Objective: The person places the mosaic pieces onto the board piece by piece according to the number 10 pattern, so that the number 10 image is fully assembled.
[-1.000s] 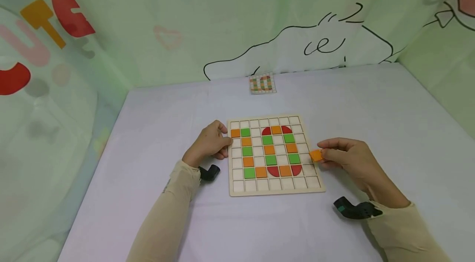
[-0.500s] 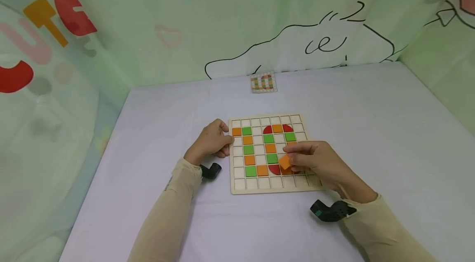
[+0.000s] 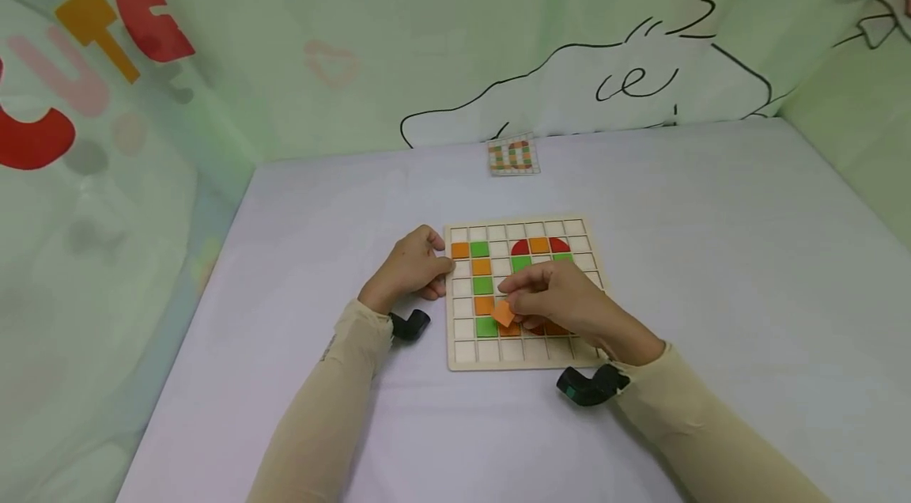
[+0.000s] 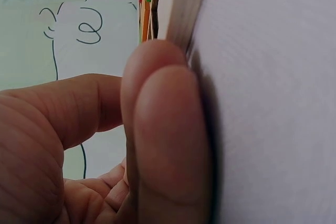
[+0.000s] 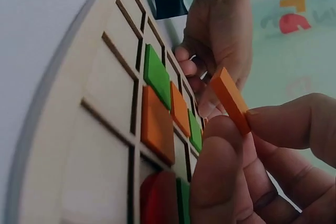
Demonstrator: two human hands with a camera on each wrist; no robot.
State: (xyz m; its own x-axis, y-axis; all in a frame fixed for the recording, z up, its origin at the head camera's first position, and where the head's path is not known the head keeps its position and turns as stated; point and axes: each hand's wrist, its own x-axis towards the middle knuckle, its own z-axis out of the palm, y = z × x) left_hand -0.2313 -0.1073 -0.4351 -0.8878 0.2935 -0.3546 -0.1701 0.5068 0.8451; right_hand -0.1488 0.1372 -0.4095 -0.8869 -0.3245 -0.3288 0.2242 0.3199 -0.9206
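Note:
A square wooden grid board point(image 3: 530, 357) lies on the table, with orange and green square tiles and red rounded pieces set in some of its cells. Above its lower middle, my right hand point(image 3: 565, 301) pinches an orange square tile point(image 3: 503, 313) between thumb and fingers. The right wrist view shows that orange tile point(image 5: 230, 100) tilted on edge, lifted clear of the board. At the board's left edge my left hand point(image 3: 411, 266) holds the rim, its fingertips point(image 4: 170, 129) close against the side in the left wrist view. My right hand hides several tiles on the board's right half.
A small pattern card point(image 3: 514, 156) with a coloured grid lies at the back of the white table point(image 3: 342, 226). Printed curtains point(image 3: 427, 28) stand behind and at both sides. Black devices sit at both wrists, the right one point(image 3: 591, 386) close to the board's front edge.
My right hand has moved left with the orange tile, from beyond the board's right edge to above its lower middle. My left hand has stayed at the left edge. The view has shifted slightly.

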